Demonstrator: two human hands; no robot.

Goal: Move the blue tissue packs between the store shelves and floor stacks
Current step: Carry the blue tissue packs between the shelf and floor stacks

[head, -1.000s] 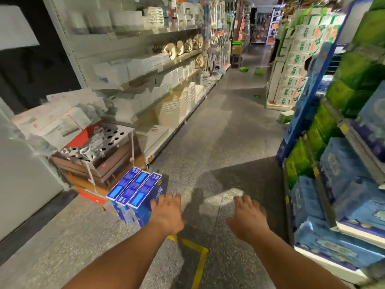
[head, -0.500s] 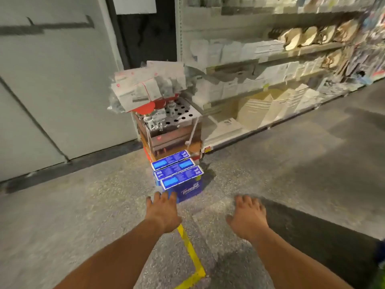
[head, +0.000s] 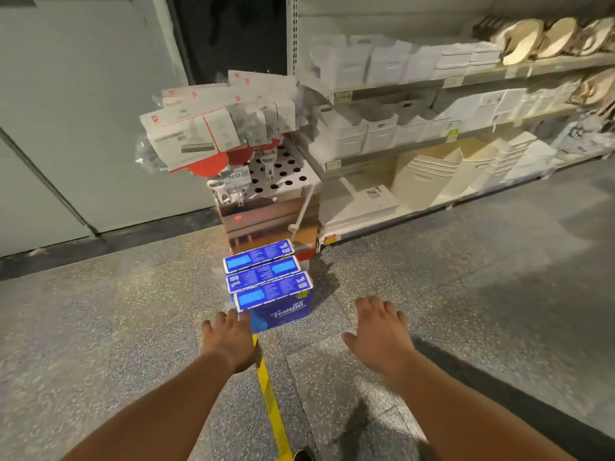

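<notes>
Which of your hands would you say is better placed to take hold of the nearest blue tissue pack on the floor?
Left, probably. The left hand is open with its fingertips at the near corner of the nearest blue tissue pack. The right hand hovers open over bare floor, off to the pack's right.

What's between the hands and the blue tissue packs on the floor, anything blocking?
Nothing visible. The left hand is open, its fingertips right at the near-left corner of the nearest blue tissue pack. The right hand is open too, off to the packs' right, with only bare floor between.
</notes>
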